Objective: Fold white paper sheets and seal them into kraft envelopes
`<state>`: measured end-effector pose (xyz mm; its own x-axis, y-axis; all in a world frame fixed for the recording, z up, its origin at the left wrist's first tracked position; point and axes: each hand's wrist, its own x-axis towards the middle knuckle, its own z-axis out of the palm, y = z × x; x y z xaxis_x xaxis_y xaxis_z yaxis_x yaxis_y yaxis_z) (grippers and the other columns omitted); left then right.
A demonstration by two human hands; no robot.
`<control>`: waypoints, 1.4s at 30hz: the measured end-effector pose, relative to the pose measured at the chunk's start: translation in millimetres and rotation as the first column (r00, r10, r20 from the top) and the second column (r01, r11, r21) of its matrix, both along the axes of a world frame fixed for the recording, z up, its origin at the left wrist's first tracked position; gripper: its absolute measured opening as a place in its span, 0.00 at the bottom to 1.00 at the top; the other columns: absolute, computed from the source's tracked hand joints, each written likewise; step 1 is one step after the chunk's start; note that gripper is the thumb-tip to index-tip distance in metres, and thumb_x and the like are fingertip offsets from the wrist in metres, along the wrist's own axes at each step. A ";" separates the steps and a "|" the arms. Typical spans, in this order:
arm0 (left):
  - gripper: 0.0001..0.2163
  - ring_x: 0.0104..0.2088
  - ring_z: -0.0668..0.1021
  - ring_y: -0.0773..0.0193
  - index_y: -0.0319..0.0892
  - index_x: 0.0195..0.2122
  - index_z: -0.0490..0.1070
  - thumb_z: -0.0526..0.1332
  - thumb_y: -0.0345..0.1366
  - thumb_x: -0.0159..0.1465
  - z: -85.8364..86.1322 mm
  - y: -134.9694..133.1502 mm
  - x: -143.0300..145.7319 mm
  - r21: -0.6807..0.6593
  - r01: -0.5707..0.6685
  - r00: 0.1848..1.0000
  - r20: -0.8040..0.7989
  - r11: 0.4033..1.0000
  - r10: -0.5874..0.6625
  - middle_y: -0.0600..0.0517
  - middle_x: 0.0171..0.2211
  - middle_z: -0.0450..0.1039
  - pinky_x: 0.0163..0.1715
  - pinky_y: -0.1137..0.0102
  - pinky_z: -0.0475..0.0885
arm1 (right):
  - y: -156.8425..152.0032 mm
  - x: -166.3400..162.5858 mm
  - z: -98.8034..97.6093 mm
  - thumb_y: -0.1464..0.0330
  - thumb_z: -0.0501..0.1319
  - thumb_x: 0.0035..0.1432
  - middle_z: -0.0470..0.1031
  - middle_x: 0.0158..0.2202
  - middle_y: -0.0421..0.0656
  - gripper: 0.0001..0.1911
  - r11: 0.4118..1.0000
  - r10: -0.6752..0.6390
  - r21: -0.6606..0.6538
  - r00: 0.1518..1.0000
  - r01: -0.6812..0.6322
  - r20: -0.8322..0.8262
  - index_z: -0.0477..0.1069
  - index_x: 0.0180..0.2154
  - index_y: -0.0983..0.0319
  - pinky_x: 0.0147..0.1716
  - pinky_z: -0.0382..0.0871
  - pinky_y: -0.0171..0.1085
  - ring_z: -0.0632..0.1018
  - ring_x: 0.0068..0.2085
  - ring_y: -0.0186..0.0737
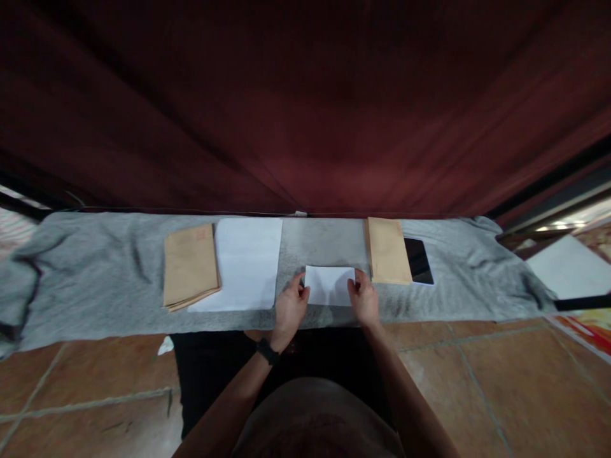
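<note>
Pinching oblong paper: left hand, right hand; wrinkled cloth beneath.

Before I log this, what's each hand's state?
Left hand: closed, holding the white rectangular paper by its left edge.
Right hand: closed, holding its right edge.

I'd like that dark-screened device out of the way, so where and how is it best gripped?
Probably by its exposed right edge, coming from the right: the dark-screened device lies flat, screen up, with brown envelopes crowding its left side.
</note>
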<state>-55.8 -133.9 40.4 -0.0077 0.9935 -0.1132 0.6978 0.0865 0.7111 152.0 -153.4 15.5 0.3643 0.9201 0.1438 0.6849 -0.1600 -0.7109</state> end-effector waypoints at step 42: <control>0.31 0.71 0.55 0.50 0.33 0.71 0.49 0.49 0.47 0.72 -27.2 -25.1 12.7 0.267 0.355 0.835 -0.521 0.896 -0.176 0.37 0.71 0.52 0.69 0.53 0.55 | -47.8 -9.4 -21.3 0.59 0.47 0.73 0.56 0.70 0.56 0.31 0.967 0.213 0.011 0.833 -0.254 0.510 0.48 0.71 0.65 0.67 0.53 0.56 0.61 0.69 0.54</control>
